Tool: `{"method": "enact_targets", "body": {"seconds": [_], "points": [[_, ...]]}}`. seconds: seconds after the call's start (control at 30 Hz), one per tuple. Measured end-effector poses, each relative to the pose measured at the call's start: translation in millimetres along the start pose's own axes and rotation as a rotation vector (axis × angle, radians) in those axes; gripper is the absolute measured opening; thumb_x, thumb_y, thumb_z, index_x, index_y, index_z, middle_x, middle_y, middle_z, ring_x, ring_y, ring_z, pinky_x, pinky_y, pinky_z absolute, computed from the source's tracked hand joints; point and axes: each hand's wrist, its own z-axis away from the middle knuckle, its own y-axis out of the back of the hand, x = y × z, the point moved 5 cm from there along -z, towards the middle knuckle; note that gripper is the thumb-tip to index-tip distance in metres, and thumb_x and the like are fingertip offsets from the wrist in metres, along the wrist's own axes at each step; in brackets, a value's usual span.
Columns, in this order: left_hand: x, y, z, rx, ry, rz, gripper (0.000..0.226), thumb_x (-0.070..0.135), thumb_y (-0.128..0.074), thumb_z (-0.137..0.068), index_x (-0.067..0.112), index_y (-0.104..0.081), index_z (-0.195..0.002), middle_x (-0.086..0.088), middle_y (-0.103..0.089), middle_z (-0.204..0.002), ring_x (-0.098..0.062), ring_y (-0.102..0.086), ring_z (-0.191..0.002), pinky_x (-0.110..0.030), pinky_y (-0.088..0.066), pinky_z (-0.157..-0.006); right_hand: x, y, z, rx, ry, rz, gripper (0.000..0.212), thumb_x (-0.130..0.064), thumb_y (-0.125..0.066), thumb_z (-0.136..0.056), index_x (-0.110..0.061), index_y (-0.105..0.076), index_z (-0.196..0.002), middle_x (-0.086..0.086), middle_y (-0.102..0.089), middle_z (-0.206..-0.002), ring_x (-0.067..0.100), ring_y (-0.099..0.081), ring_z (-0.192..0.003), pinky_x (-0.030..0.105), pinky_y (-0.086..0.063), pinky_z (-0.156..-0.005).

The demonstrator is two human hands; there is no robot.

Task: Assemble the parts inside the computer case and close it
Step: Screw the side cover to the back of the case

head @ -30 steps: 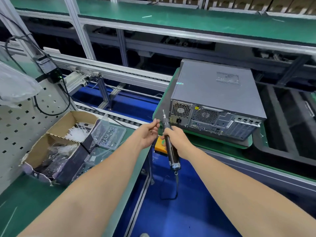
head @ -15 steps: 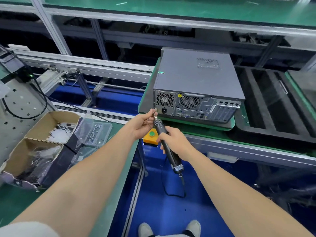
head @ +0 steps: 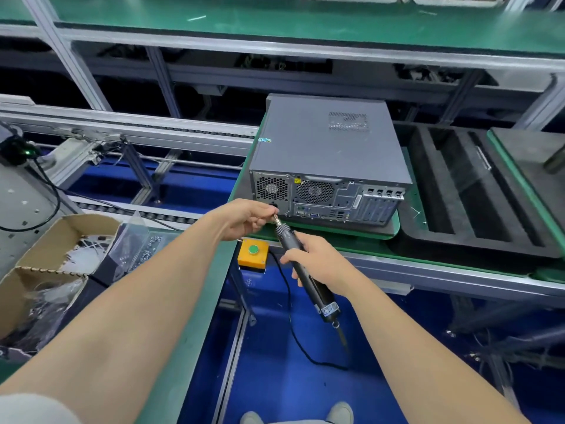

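A grey computer case (head: 324,148) lies closed on a green pallet (head: 403,218) on the conveyor, its rear panel with fans and ports facing me. My right hand (head: 318,258) grips a black electric screwdriver (head: 305,276), tip pointing up-left toward the case's lower left rear corner. My left hand (head: 244,218) pinches the screwdriver's bit tip just below that corner. Whether a screw sits between the fingers is hidden.
A yellow box with a green button (head: 253,254) sits under my hands on the bench edge. A cardboard box (head: 46,261) and bags of screws (head: 137,246) lie at left. Black foam tray (head: 477,206) stands right of the case. The screwdriver's cable (head: 293,325) hangs down.
The view shifted, so the case now sits more central. Both hands stay together at the screwdriver tip, a little closer to the case's rear left corner.
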Motion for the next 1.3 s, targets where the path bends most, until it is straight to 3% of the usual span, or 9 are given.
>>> {"method": "enact_targets", "body": {"seconds": [0.13,0.37,0.57,0.7,0.87,0.97,1.07,1.23,1.3], "points": [[4,-45,-17,-0.072,0.031,0.305,0.013,0.014,-0.053,-0.103,0.005,-0.063,-0.103,-0.001,-0.062,-0.083,-0.002,-0.038,-0.046,-0.013,-0.037,-0.042,0,10,5,0.054,-0.002,-0.401,0.036,-0.019,-0.066,-0.101,-0.009,-0.047,-0.130,0.020,-0.075,-0.108,0.021,-0.067,-0.068,0.037,-0.058,-0.060],[5,-133,-52,0.007,0.047,0.389,0.018,0.015,-0.051,-0.105,0.009,-0.064,-0.095,0.000,-0.071,-0.075,-0.003,-0.033,-0.038,-0.012,-0.028,-0.039,12,44,25,0.171,-0.009,-0.726,0.019,-0.032,-0.059,-0.107,-0.020,-0.058,-0.121,0.017,-0.071,-0.089,0.030,-0.065,-0.061,0.038,-0.055,-0.052],[14,-198,-64,-0.015,0.079,0.347,0.012,0.010,-0.055,-0.101,0.008,-0.066,-0.100,0.001,-0.068,-0.077,-0.005,-0.029,-0.040,-0.015,-0.021,-0.039,26,94,47,0.297,0.024,-0.704,0.015,-0.033,-0.058,-0.106,-0.028,-0.067,-0.117,0.015,-0.068,-0.087,0.028,-0.058,-0.055,0.037,-0.053,-0.050],[14,-221,-68,-0.043,0.065,0.343,0.017,0.013,-0.057,-0.100,0.011,-0.066,-0.114,0.004,-0.065,-0.080,-0.006,-0.025,-0.040,-0.017,-0.021,-0.040,27,111,54,0.334,0.063,-0.690,0.014,-0.030,-0.065,-0.102,-0.027,-0.067,-0.115,0.012,-0.063,-0.087,0.028,-0.056,-0.058,0.039,-0.053,-0.053],[14,-247,-78,-0.038,0.061,0.325,0.026,0.008,-0.057,-0.098,0.011,-0.068,-0.121,0.003,-0.069,-0.088,-0.005,-0.028,-0.041,-0.016,-0.023,-0.042,32,123,65,0.263,0.167,-0.598,0.057,-0.017,-0.083,-0.083,-0.041,-0.059,-0.129,0.010,-0.059,-0.079,0.028,-0.056,-0.063,0.041,-0.055,-0.060],[13,-262,-82,-0.020,0.074,0.284,0.021,0.009,-0.058,-0.098,0.012,-0.073,-0.113,0.001,-0.068,-0.097,-0.006,-0.027,-0.052,-0.017,-0.024,-0.048,36,136,71,0.286,0.174,-0.565,0.064,-0.015,-0.084,-0.080,-0.045,-0.056,-0.130,0.003,-0.061,-0.079,0.027,-0.058,-0.062,0.040,-0.056,-0.056],[12,-273,-84,-0.011,0.075,0.285,0.015,0.009,-0.059,-0.097,0.013,-0.073,-0.099,0.001,-0.065,-0.094,-0.007,-0.025,-0.054,-0.018,-0.024,-0.050,38,148,75,0.306,0.166,-0.537,0.059,-0.014,-0.082,-0.082,-0.045,-0.059,-0.127,-0.001,-0.064,-0.080,0.027,-0.058,-0.060,0.039,-0.055,-0.054],[13,-274,-88,0.027,0.065,0.310,0.020,0.003,-0.058,-0.095,0.010,-0.071,-0.109,0.006,-0.070,-0.064,-0.007,-0.027,-0.052,-0.019,-0.025,-0.052,42,155,77,0.305,0.164,-0.472,0.065,-0.015,-0.083,-0.082,-0.050,-0.056,-0.130,0.006,-0.059,-0.076,0.026,-0.057,-0.056,0.036,-0.054,-0.051],[11,-274,-89,0.037,0.056,0.336,0.021,0.002,-0.056,-0.096,0.009,-0.071,-0.109,0.006,-0.070,-0.064,-0.007,-0.027,-0.052,-0.018,-0.025,-0.050,43,157,77,0.305,0.162,-0.442,0.066,-0.015,-0.082,-0.083,-0.047,-0.054,-0.133,0.008,-0.059,-0.076,0.026,-0.057,-0.054,0.037,-0.054,-0.050]]}}
